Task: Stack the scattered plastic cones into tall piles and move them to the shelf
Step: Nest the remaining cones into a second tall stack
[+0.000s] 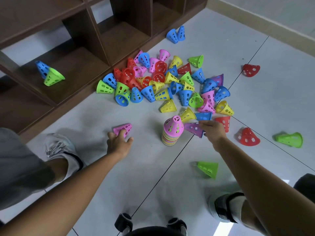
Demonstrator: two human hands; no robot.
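A stack of cones stands upright on the floor, topped by a pink cone. My left hand grips a pink cone lying on its side to the left of the stack. My right hand holds a purple cone on its side, just right of the stack. Behind them lies a heap of loose cones in several colours. The wooden shelf stands at the back left, with a blue and a green cone in a low compartment.
Stray cones lie around: two red, two green, two blue by the shelf foot. My shoes stand on the grey tiles. A skirting board runs along the far right.
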